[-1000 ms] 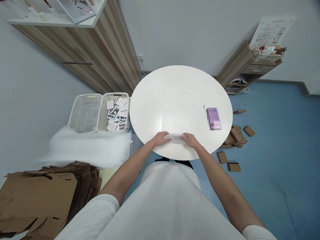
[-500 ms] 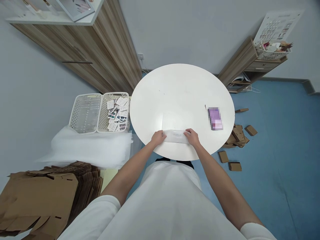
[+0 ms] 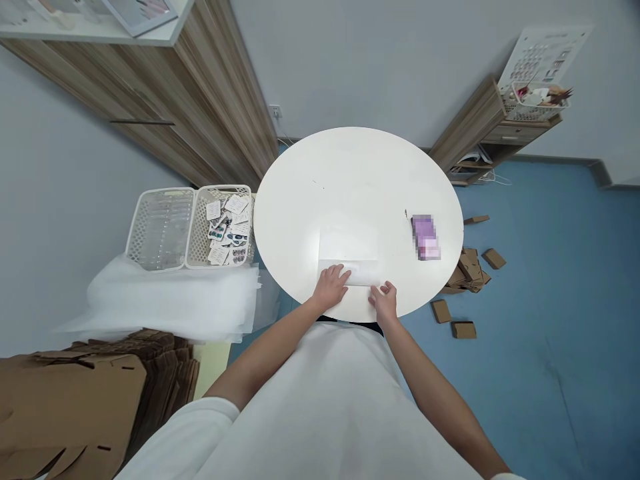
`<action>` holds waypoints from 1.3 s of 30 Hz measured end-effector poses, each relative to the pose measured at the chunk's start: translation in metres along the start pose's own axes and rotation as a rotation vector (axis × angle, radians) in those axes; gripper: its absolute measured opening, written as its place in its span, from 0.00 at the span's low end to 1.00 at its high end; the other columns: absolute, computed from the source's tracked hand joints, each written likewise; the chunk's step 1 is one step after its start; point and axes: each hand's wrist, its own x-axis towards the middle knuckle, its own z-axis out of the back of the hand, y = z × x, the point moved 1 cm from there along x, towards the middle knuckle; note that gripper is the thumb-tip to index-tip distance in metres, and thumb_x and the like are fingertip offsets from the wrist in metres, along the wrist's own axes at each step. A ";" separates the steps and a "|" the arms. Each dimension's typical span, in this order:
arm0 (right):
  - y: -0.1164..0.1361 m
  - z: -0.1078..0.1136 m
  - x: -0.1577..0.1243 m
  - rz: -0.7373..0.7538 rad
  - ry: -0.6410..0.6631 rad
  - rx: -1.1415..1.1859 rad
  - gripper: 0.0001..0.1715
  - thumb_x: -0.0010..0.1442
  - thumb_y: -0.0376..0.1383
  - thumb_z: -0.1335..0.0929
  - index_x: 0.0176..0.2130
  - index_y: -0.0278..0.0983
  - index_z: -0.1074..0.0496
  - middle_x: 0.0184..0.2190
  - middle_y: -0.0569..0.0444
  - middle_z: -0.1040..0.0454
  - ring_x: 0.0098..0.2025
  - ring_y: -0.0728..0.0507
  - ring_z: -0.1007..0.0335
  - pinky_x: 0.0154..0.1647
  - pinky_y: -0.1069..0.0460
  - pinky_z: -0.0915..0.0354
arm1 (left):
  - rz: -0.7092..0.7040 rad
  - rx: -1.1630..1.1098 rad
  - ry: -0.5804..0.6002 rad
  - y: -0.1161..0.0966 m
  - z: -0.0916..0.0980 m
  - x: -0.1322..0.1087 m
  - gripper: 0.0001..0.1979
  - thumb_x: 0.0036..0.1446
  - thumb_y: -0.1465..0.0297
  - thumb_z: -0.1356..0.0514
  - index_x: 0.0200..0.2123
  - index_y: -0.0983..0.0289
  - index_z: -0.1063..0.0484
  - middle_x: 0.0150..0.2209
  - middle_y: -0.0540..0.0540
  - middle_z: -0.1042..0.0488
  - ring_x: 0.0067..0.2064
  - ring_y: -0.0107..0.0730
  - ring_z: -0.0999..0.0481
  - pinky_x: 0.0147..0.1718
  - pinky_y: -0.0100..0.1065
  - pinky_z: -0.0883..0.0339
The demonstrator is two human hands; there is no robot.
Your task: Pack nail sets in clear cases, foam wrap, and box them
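A folded strip of white foam wrap [image 3: 361, 272] lies on the round white table [image 3: 350, 187] near its front edge. My left hand [image 3: 333, 285] rests flat on the left end of the wrap, fingers stretched out. At the wrap's lower right corner is my right hand [image 3: 385, 299], its fingers touching the table just below the wrap's edge and slightly apart. A small purple item [image 3: 425, 237] lies on the table to the right, apart from both hands.
Left of the table stand two white baskets [image 3: 160, 227], one with several small cards [image 3: 227, 227], above a stack of white foam sheets [image 3: 165, 300]. Flat cardboard blanks [image 3: 85, 393] lie at the lower left. Small brown boxes [image 3: 463, 293] litter the blue floor on the right.
The wrap was held up between both hands, then laid flat on the table. My left hand now presses it, and my right hand has slid down toward the near edge.
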 end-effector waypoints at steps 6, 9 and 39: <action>0.029 -0.014 0.022 0.026 0.011 -0.038 0.49 0.46 0.48 0.34 0.58 0.42 0.63 0.55 0.43 0.50 0.53 0.40 0.43 0.37 0.50 0.32 | 0.005 0.053 0.005 0.004 -0.010 -0.001 0.26 0.52 0.67 0.47 0.55 0.55 0.47 0.57 0.58 0.47 0.54 0.46 0.45 0.49 0.44 0.50; 0.041 -0.013 0.035 0.008 0.007 0.012 0.43 0.41 0.45 0.31 0.53 0.39 0.49 0.49 0.44 0.39 0.44 0.43 0.35 0.33 0.52 0.32 | -0.003 0.088 -0.001 0.001 -0.012 -0.003 0.28 0.51 0.64 0.45 0.55 0.53 0.48 0.58 0.58 0.49 0.55 0.47 0.46 0.50 0.46 0.52; 0.039 -0.044 -0.002 0.738 0.186 -1.140 0.28 0.59 0.35 0.46 0.59 0.39 0.54 0.58 0.45 0.51 0.52 0.39 0.46 0.39 0.48 0.38 | 0.151 -0.177 -0.026 0.000 -0.013 -0.028 0.28 0.49 0.64 0.45 0.55 0.58 0.47 0.62 0.57 0.58 0.62 0.44 0.61 0.55 0.48 0.60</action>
